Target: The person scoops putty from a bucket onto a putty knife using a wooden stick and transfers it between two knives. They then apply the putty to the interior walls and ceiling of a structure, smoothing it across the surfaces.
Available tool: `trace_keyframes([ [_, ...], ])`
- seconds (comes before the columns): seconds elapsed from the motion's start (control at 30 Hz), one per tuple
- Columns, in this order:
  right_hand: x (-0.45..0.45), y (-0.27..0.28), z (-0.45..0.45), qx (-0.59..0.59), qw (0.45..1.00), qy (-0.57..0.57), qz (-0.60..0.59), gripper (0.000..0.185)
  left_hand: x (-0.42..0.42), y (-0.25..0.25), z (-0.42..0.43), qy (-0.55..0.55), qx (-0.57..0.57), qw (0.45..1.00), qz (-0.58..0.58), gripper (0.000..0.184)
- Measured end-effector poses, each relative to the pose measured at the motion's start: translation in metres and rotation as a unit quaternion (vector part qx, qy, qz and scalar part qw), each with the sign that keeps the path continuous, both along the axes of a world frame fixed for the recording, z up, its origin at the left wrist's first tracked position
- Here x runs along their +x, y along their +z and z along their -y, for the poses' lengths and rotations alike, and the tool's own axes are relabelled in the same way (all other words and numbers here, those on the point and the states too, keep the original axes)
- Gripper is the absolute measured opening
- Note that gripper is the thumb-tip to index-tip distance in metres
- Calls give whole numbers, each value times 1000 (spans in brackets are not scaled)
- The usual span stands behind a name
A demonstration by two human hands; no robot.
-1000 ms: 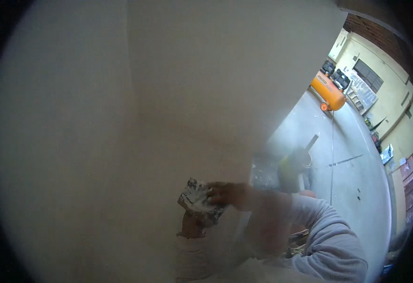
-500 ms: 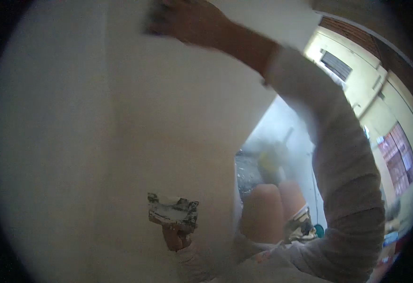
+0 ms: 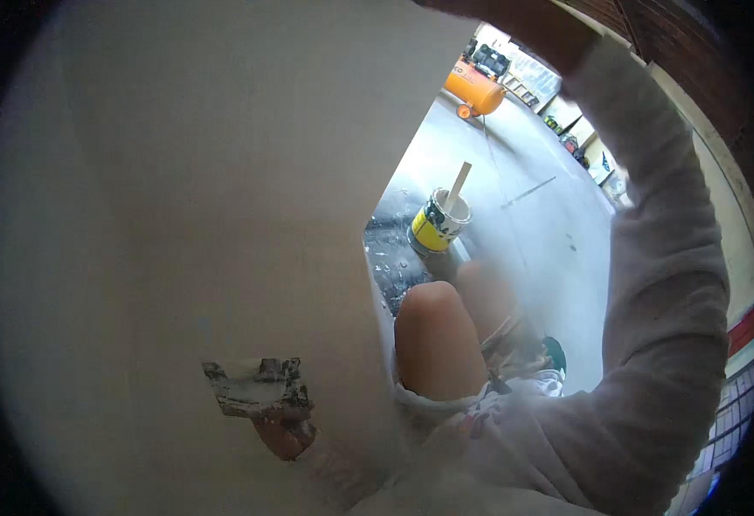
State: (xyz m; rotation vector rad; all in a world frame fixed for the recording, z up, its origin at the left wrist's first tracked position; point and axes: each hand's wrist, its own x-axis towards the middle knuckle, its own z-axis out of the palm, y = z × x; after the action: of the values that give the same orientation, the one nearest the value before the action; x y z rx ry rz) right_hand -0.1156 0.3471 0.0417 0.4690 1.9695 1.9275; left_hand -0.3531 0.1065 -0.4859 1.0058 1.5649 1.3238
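Note:
My left hand (image 3: 284, 437) is closed round the handle of a wide putty knife (image 3: 256, 389) at the lower left. Its broad blade points up, with dark patches and pale filler smeared across it. Behind the knife spreads a large, plain pale surface (image 3: 196, 172); whether the blade touches it I cannot tell. My right arm, in a light sleeve (image 3: 665, 301), arches up the right side. Only its bare forearm reaches the top edge, and my right hand is outside the picture.
A yellow-labelled paint can (image 3: 435, 225) with a flat stick (image 3: 458, 185) in it stands on the grey floor (image 3: 536, 232), beside a dark spattered sheet (image 3: 394, 267). My bare knee (image 3: 439, 335) is close by. Farther back is an orange air compressor (image 3: 475, 88).
The view has shifted, bringing the can and compressor clearly into sight. My right hand has gone out past the top edge. The putty knife appears farther left, still in my left hand.

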Motion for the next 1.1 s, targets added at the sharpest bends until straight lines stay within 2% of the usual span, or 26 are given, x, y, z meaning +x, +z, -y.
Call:
trace_keyframes([
  [0.07,60,-21,17,-43,995,-3,-95,29,-1,-1,3,5,3,1000,-10,21],
  [0.13,89,-34,64,-161,978,-40,-129,35,-3,1,5,8,3,999,-35,19],
  [0.2,137,-66,97,-34,981,-161,-107,31,-1,6,5,9,11,998,-62,16],
  [0.23,153,-85,110,-98,939,-213,-253,28,1,6,2,9,19,997,-71,15],
  [0.27,168,-108,121,-164,868,-262,-389,25,2,7,1,9,31,996,-86,14],
  [0.3,182,-136,129,-285,733,-197,-586,25,6,8,-3,3,50,992,-113,13],
  [0.33,187,-167,140,-395,528,-135,-740,26,9,13,-4,0,65,988,-140,12],
  [0.37,169,-196,152,-418,299,-125,-849,25,11,20,-7,-5,82,982,-169,11],
  [0.4,142,-222,163,-404,51,-120,-905,25,14,27,-14,-13,111,974,-197,10],
  [0.47,87,-258,181,-451,-187,-33,-872,20,24,40,-32,-38,175,948,-263,8],
  [0.5,93,-272,181,-557,-278,-69,-780,18,27,51,-41,-56,236,918,-313,9],
  [0.53,79,-283,182,-557,-324,-85,-760,17,29,63,-51,-69,297,881,-360,9],
  [0.57,65,-295,184,-553,-369,-102,-740,17,41,76,-56,-9,304,924,-233,8],
  [0.6,29,-306,184,-446,-387,-110,-799,18,47,83,-62,13,303,938,-166,8],
  [0.63,22,-320,179,-441,-391,-103,-801,18,54,90,-68,38,305,947,-98,7],
  [0.7,42,-353,168,-527,-348,-149,-761,25,83,99,-74,29,398,915,-57,11],
  [0.73,35,-357,165,-527,-344,-147,-763,25,83,102,-74,29,402,914,-54,11],
  [0.8,34,-362,157,-525,-278,-79,-801,23,84,104,-69,-27,352,910,-217,16],
  [0.83,36,-364,152,-533,-239,-51,-810,23,82,105,-70,-24,355,910,-214,16],
  [0.87,28,-344,146,-538,-201,-23,-819,23,79,105,-73,-43,352,908,-225,18],
  [0.93,22,-281,144,-545,-427,-2,-722,21,61,87,-75,-50,357,904,-229,21],
  [0.97,20,-269,143,-555,-415,1,-721,21,50,75,-74,-47,348,908,-228,22],
  [1.03,30,-238,129,-601,-174,35,-779,24,28,60,-63,-44,277,934,-220,24],
  [1.1,32,-185,94,-600,121,119,-782,30,10,43,-57,-25,209,959,-190,26],
])
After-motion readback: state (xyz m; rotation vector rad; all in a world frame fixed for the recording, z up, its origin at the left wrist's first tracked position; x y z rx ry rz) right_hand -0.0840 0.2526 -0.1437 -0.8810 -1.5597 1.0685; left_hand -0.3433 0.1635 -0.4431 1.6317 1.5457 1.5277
